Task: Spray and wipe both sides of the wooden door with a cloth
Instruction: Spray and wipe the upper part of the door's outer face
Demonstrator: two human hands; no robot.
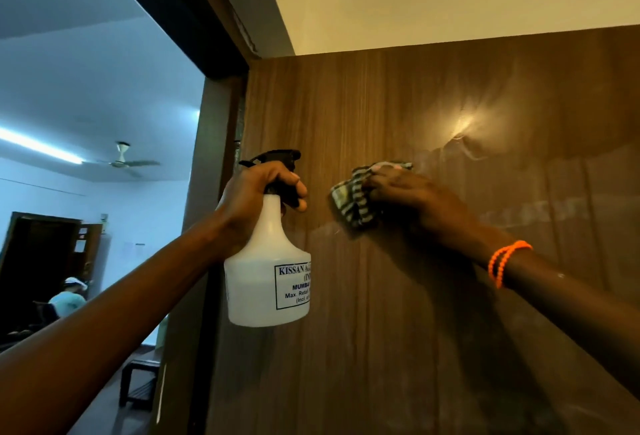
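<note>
The wooden door (450, 296) fills the right half of the view, glossy brown with a lamp glare high on it. My left hand (256, 202) grips the neck of a white spray bottle (268, 282) with a black trigger head, held upright just in front of the door's left edge. My right hand (405, 192) presses a striped, crumpled cloth (353, 202) against the door at about head height, fingers over the cloth. An orange bead bracelet (505, 261) sits on my right wrist. Faint wet streaks show on the door right of the cloth.
The dark door frame (194, 36) runs up the left of the door. Through the opening lies another room with a ceiling fan (123, 161), a tube light, a dark doorway, a person (69, 296) low at the left, and a low bench (138, 386).
</note>
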